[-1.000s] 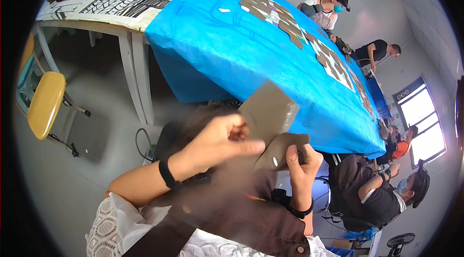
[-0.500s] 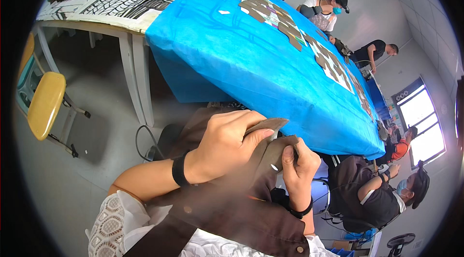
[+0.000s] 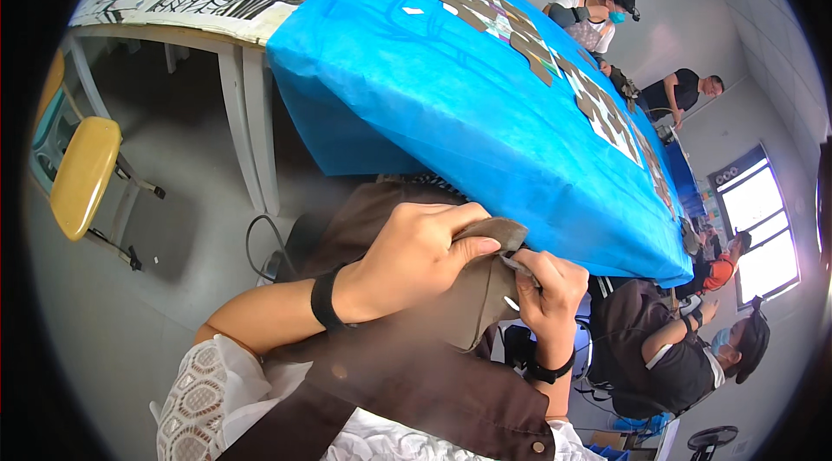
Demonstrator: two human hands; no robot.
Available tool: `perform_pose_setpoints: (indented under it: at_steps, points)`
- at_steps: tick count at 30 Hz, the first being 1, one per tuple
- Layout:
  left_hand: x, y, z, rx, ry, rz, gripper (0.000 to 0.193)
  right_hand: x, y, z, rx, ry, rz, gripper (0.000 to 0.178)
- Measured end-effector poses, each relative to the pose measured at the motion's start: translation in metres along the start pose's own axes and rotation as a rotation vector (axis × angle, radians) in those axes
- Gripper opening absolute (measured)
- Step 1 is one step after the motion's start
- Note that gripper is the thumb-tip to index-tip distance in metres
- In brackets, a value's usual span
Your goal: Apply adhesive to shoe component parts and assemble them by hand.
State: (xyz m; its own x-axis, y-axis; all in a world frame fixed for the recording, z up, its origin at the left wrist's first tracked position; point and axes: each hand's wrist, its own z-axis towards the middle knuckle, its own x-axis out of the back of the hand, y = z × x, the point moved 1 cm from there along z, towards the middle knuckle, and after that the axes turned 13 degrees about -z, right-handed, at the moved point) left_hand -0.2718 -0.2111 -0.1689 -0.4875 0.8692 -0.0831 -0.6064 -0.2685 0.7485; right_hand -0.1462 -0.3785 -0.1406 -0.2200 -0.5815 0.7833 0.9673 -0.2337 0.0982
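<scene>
Over my lap, my left hand (image 3: 416,257) pinches the upper edge of a flexible olive-brown sheet piece (image 3: 481,298), thumb on top and the edge curling up past the fingers. At the piece's right side my right hand (image 3: 555,292) is closed, with its fingertips gripping that edge. A small pale grey sliver (image 3: 517,265) shows beside the right fingertips; whether it belongs to the piece I cannot tell. One small white oval mark (image 3: 511,303) is visible near the right thumb. The sheet's lower part hangs down against my dark apron (image 3: 416,383).
Ahead stands a long table with a blue cover (image 3: 390,71), bearing several brown cut pieces (image 3: 529,62) on white sheets. A patterned table (image 3: 251,2) holds stacked brown pieces. A yellow chair (image 3: 85,175) stands left. A co-worker in dark clothes (image 3: 667,357) sits close at right; others work farther off.
Both hands have shifted slightly right with the piece. My right thumb and fingers have moved to its upper right edge, and a pale sliver now shows there.
</scene>
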Motion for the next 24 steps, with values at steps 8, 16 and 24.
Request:
perform_pose_setpoints:
  at_steps: [8,16,24]
  points:
    - [0.0,-0.003,0.003,0.033,-0.086,0.139,0.023,-0.001,0.002,0.0,0.014,-0.027,0.058,0.021]
    - [-0.007,-0.016,0.001,0.167,-0.009,-0.083,0.022,0.0,0.004,0.002,-0.069,-0.108,0.257,0.011]
    - [-0.006,-0.021,0.0,0.248,-0.028,-0.128,0.029,-0.003,0.004,-0.003,-0.201,-0.156,0.242,0.006]
